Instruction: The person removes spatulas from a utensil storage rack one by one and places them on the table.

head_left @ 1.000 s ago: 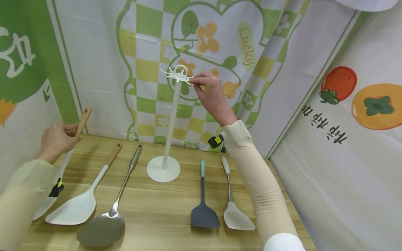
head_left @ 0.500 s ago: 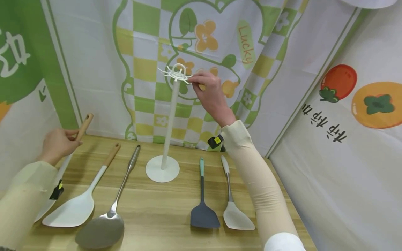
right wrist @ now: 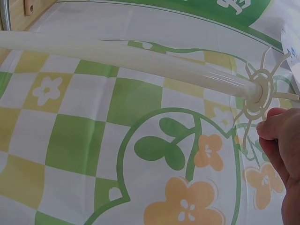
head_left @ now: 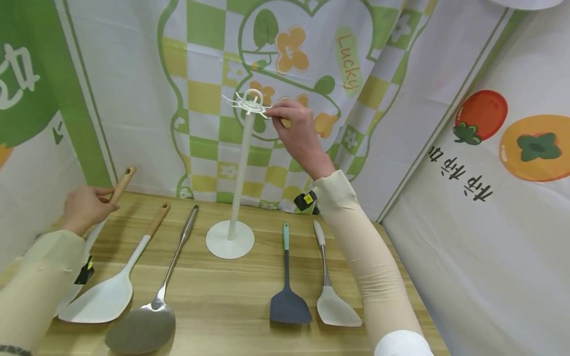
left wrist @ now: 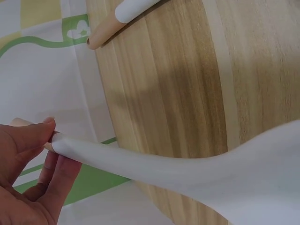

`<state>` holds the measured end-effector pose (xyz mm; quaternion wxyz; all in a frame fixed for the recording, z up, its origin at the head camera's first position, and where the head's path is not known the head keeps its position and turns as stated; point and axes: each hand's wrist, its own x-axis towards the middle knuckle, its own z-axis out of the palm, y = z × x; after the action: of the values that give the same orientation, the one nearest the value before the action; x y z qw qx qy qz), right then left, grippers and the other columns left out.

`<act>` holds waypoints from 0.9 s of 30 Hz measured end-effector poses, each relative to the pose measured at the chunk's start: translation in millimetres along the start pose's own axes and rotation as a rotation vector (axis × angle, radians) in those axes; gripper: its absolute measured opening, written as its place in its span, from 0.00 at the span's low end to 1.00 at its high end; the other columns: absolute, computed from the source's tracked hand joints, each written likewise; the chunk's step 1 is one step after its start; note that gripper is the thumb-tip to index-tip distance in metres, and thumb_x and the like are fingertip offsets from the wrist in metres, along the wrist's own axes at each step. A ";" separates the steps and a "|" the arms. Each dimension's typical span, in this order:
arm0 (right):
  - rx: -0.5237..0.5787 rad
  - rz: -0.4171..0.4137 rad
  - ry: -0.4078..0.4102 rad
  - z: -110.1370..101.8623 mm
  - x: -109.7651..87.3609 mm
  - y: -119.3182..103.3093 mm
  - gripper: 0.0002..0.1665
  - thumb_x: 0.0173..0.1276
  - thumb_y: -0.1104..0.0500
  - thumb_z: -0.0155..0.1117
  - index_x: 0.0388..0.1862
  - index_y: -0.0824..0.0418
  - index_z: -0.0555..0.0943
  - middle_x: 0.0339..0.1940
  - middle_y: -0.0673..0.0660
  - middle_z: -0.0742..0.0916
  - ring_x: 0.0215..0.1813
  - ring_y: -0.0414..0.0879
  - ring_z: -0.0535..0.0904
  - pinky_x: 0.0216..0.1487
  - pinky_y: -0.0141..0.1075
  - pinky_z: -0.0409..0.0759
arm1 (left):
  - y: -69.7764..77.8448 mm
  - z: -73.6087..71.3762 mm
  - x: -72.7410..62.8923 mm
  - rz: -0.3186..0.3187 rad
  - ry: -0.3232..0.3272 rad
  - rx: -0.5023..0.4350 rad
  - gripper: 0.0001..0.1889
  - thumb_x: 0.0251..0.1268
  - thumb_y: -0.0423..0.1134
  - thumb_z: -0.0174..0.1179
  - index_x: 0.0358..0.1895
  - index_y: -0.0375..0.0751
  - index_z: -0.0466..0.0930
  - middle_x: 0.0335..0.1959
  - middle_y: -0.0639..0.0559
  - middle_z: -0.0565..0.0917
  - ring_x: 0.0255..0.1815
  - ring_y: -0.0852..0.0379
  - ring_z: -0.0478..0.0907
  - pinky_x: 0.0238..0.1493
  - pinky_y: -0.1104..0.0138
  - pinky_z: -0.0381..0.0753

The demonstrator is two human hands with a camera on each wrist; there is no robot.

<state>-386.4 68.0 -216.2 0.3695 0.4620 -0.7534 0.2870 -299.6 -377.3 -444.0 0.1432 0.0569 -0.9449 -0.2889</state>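
In the head view, my left hand [head_left: 86,208] grips the wooden handle [head_left: 122,184] of a white spatula at the far left, its handle end raised. The left wrist view shows the spatula's white shaft [left wrist: 122,161] broadening toward the right; the forearm hides much of the blade in the head view. My right hand [head_left: 296,129] pinches one hook of a white utensil stand [head_left: 242,168] near its top ring. In the right wrist view, thumb and finger are at a hook below the ring [right wrist: 266,90]. The stand is upright on its round base [head_left: 230,247].
Left of the base lie a white spatula with a wooden handle [head_left: 107,298] and a metal turner [head_left: 144,326]. To its right are a dark grey turner [head_left: 289,306] with a mint handle and a pale turner [head_left: 336,307]. Printed cloth [head_left: 205,89] hangs behind the wooden table [head_left: 222,301].
My left hand has come down slightly and to the right, and the handle end of the spatula has lowered with it. The right hand keeps its pinch on the stand's hook.
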 end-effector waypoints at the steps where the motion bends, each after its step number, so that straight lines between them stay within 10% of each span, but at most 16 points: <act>1: -0.002 0.001 0.000 -0.1 0.0 0.0 0.09 0.71 0.72 0.63 0.41 0.69 0.90 0.42 0.62 0.90 0.49 0.52 0.85 0.54 0.30 0.83 | -0.2 0.7 -0.1 0.002 0.001 -0.003 0.27 0.64 0.36 0.65 0.60 0.19 0.72 0.43 0.26 0.85 0.45 0.24 0.77 0.31 0.53 0.70; 27: -0.023 0.035 -0.011 -0.5 -1.5 -2.8 0.09 0.72 0.70 0.63 0.42 0.68 0.90 0.44 0.62 0.90 0.51 0.52 0.84 0.55 0.29 0.83 | -16.6 19.7 1.6 0.034 0.082 -0.089 0.24 0.58 0.30 0.70 0.57 0.20 0.78 0.37 0.25 0.86 0.43 0.23 0.78 0.33 0.53 0.70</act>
<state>-383.2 68.0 -216.9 0.3657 0.4458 -0.7667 0.2824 -306.6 -380.9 -468.6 0.1891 0.0464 -0.9253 -0.3255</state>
